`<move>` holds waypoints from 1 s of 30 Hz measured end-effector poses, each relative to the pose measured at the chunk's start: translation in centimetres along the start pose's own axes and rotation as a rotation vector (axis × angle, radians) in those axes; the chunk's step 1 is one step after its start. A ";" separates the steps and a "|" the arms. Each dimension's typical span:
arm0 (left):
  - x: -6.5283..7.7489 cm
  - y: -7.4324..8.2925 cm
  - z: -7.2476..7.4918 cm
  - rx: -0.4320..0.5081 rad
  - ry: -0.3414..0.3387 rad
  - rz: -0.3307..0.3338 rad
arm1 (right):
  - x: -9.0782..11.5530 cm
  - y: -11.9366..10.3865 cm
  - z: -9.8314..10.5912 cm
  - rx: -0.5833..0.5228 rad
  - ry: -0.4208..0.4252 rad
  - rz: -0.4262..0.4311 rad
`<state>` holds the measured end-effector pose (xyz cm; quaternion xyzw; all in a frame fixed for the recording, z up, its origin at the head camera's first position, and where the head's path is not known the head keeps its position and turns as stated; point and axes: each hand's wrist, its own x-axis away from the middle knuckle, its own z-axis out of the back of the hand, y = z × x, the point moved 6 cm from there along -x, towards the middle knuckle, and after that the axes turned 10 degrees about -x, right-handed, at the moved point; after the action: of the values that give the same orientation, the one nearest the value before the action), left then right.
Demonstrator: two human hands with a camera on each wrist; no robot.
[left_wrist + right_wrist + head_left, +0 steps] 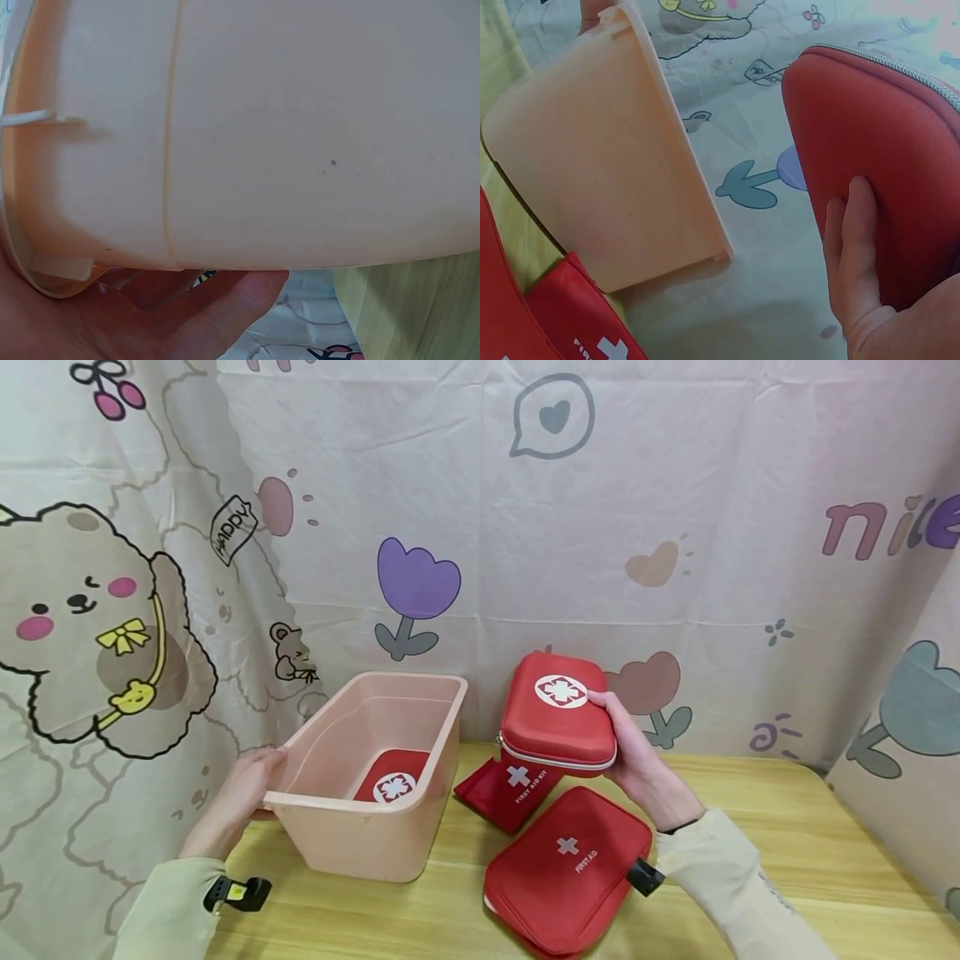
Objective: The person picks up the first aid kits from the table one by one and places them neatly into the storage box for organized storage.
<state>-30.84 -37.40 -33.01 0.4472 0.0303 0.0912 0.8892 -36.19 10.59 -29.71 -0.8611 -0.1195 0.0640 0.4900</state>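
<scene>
A pink plastic bin (427,818) stands on the table, and my left hand (251,781) grips its rim at the left corner. In the left wrist view the thumb and fingers lie along the bin's wall (322,135). Inside the bin is a red case (408,762) with a white round emblem. My right hand (630,743) holds a red zippered first aid case (558,718) in the air, right of the bin. The right wrist view shows fingers (861,232) spread against the underside of this case (885,142).
Below the raised case lies a small red first aid pouch (487,793), partly covered from view. A larger red first aid bag (566,881) lies in front of it on the wooden table (352,918). A printed curtain (480,527) hangs behind and along both sides.
</scene>
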 end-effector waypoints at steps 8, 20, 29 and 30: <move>0.0 -0.1 0.0 -0.006 -0.014 0.013 | -0.7 0.7 -0.5 -0.001 0.044 -0.013; -0.1 -0.1 0.0 -0.002 -0.010 0.002 | -1.7 1.5 -2.3 -0.048 0.015 -0.020; -0.1 -0.2 -0.1 0.009 -0.003 -0.007 | -2.1 2.3 -3.5 -0.055 0.024 -0.044; -0.1 -0.2 0.0 0.009 -0.003 -0.007 | -2.1 2.4 -3.6 -0.058 0.023 -0.048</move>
<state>-30.94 -37.49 -33.18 0.4511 0.0312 0.0873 0.8877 -37.10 5.86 -29.90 -0.8726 -0.1363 0.0385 0.4674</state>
